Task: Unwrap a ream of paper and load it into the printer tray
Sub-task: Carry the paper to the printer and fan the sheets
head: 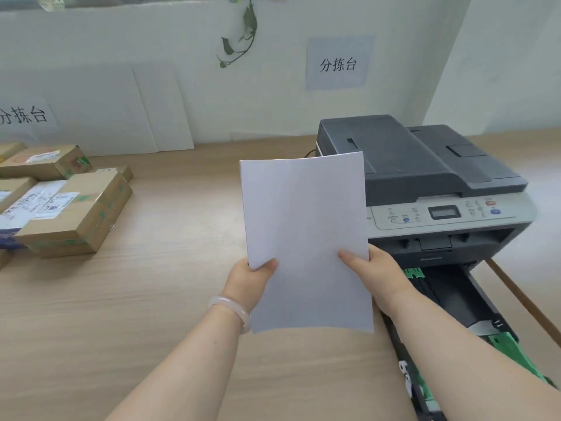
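Note:
A stack of white paper (306,232) stands upright above the wooden table, its face toward me. My left hand (250,282) grips its left edge, thumb on the front. On the right edge sits my right hand (375,276), gripping the same way. A grey printer (425,177) stands on the table to the right of the paper. Its black paper tray (455,302), with green guides, is pulled out toward me, and my right forearm covers part of it. How thick the stack is cannot be told.
Several taped cardboard parcels (69,214) lie at the table's left. White boards lean against the back wall, which carries two printed signs and a hanging vine. The table's right edge (522,302) runs just beside the tray.

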Motion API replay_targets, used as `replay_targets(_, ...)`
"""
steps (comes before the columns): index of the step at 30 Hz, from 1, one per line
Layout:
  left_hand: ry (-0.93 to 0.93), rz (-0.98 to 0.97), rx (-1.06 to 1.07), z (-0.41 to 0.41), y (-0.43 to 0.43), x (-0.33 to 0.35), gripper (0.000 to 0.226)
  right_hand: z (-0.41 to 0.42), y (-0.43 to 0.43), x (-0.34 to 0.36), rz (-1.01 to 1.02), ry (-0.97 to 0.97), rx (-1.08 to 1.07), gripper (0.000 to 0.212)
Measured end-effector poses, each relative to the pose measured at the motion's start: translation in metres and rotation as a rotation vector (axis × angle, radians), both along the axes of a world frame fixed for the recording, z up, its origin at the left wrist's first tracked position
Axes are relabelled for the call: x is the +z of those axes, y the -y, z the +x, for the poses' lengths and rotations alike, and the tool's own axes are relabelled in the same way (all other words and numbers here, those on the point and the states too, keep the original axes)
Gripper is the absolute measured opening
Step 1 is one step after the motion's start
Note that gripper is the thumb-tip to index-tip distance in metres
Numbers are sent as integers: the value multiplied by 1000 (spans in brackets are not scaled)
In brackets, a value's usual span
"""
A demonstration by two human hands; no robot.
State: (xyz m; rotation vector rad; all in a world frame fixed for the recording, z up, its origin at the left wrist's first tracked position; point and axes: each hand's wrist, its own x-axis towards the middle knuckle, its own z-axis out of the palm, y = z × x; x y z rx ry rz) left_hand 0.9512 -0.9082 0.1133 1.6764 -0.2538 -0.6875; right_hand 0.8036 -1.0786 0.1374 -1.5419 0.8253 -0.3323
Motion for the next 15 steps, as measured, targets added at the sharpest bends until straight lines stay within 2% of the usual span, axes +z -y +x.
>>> replay_targets(2,-19,-64,-47,-1,4,26,7,-9,4,21,67,67,-1,21)
replay_targets(6,-49,-98,-167,-9,12,65,14,-32,9,53,175,119,-24,20)
replay_targets(10,-62,-105,-266,-25,26,88,28,-58,15,72,123,123,-81,27)
replay_targets(13,-57,-118,-294,-48,37,102,6,-81,21,81,71,113,-113,23)
replay_targets(15,-75,-121,-294,-66,42,107,5,-98,26,81,60,112,-139,21)
